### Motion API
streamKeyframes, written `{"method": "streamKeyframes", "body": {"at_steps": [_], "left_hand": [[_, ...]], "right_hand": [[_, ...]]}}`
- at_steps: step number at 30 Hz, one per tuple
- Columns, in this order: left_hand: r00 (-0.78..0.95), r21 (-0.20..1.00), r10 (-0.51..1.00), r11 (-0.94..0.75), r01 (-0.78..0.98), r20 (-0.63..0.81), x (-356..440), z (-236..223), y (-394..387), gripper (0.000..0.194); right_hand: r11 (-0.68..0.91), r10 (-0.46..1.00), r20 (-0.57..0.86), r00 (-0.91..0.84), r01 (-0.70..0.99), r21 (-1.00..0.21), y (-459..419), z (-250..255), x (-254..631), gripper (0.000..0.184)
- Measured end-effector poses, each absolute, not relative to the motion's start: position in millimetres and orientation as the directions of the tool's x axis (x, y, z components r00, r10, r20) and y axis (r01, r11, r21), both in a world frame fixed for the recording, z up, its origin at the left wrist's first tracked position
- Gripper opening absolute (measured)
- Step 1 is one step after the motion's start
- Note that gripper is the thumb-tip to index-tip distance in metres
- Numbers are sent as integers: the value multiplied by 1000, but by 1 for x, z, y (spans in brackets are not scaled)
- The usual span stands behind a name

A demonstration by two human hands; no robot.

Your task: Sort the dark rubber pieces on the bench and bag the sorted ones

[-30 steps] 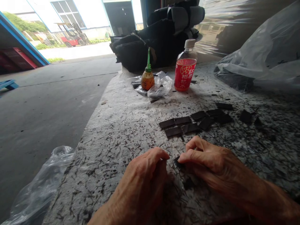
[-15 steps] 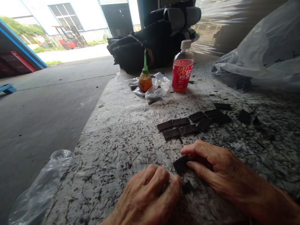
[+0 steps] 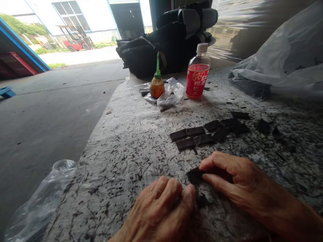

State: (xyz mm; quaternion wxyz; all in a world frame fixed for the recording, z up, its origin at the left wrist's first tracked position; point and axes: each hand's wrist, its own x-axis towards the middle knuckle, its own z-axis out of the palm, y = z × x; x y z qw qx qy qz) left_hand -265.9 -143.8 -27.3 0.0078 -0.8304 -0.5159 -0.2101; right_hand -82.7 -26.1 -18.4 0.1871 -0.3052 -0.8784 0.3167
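Note:
My right hand [image 3: 234, 178] pinches one end of a small black rectangular piece [image 3: 194, 176] between thumb and fingers, low over the table. Beside it, my left hand [image 3: 161, 205] rests with its fingers curled down and its thumb drawn in; whatever lies beneath those fingers is hidden. Close to the left thumb is a dark scrap [image 3: 202, 200]. Beyond both hands, several similar black pieces [image 3: 186, 144] lie flat in two rough rows, some overlapping. A separate black piece [image 3: 263, 125] lies farther right.
Short black thread scraps litter the pale tabletop [image 3: 121, 144]. Toward the back stand a green-nozzled oil bottle [image 3: 157, 87] on clear plastic and a red-labelled drink bottle [image 3: 198, 75]. Dark folded material [image 3: 148, 55] is piled behind. Plastic bags [image 3: 282, 64] lie at right and left.
My right fingertips have shifted slightly right and closed closer together at the black piece's end, and the piece has turned a little. My left hand has stayed nearly still.

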Motion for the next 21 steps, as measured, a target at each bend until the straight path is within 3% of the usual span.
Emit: {"method": "streamKeyframes", "body": {"at_steps": [5, 12, 16, 21], "left_hand": [[377, 210, 873, -449, 868, 309, -266, -30, -148, 25], [392, 165, 871, -451, 877, 296, -267, -31, -146, 26], [405, 170, 862, -467, 868, 304, -268, -31, -146, 26], [405, 151, 865, -460, 875, 295, -268, -30, -146, 26]], "right_hand": [[582, 671, 102, -734, 437, -686, -25, -19, -82, 16], [381, 750, -38, -660, 480, -790, -18, -15, -80, 9], [421, 661, -88, -745, 465, -779, -18, -8, -83, 13], [486, 658, -81, -749, 504, -714, -22, -7, -84, 17]]}}
